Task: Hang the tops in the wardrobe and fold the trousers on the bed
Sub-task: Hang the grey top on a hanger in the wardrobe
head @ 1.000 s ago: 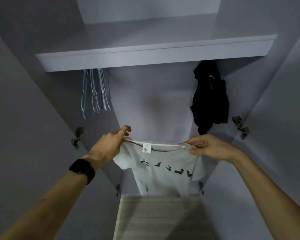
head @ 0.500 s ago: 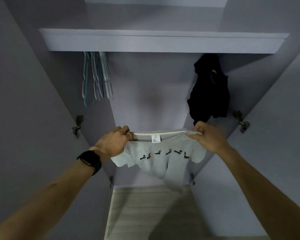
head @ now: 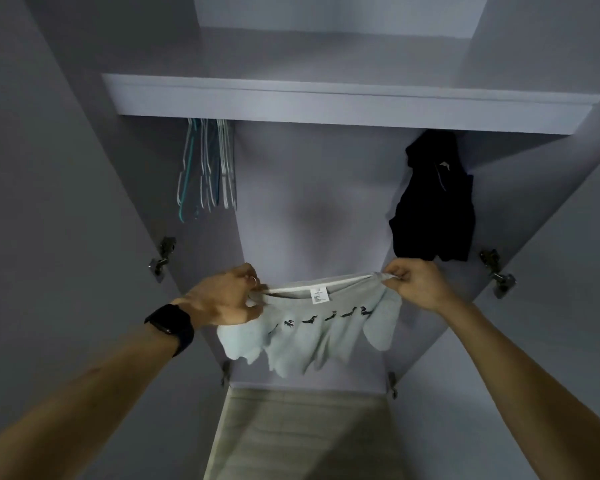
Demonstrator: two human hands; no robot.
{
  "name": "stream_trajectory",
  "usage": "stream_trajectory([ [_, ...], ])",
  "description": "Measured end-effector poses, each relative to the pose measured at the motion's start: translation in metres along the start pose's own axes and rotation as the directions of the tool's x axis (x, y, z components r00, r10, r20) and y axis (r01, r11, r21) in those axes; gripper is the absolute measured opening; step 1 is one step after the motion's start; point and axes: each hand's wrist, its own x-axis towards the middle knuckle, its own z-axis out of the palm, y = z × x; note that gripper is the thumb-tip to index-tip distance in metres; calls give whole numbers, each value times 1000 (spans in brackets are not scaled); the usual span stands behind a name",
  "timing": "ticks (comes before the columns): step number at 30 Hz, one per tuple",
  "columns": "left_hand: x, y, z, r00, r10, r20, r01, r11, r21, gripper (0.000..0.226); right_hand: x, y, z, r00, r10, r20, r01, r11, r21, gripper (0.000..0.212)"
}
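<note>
1. The left hand (head: 226,296) and right hand (head: 417,283) each pinch a shoulder of the grey top (head: 312,332).
2. The top is stretched sideways before the open wardrobe (head: 326,109), neckline up, hem hanging down.
3. Hangers (head: 207,168) hang under the shelf's left end, a black garment (head: 433,202) under its right.

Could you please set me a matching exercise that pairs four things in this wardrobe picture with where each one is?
1 grey T-shirt
2 black garment
3 empty hangers
4 watch

A hanging right, under the shelf
B on the left wrist
C held by left hand and right hand
D hanging left, under the shelf

Pairs: 1-C, 2-A, 3-D, 4-B
</note>
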Motion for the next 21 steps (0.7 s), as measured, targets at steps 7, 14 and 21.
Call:
stream_trajectory([
  [7,-1,9,-24,860,-408,-305,184,806,-562,33,18,19,-17,996,-8,-89,24,985,172,13],
  [14,-5,32,-30,900,-410,-151,262,783,-564,29,37,24,-6,995,-97,-31,99,991,94,15],
  [21,-34,43,-26,897,-443,2,277,559,-782,55,30,12,0,971,-219,91,196,958,209,19],
])
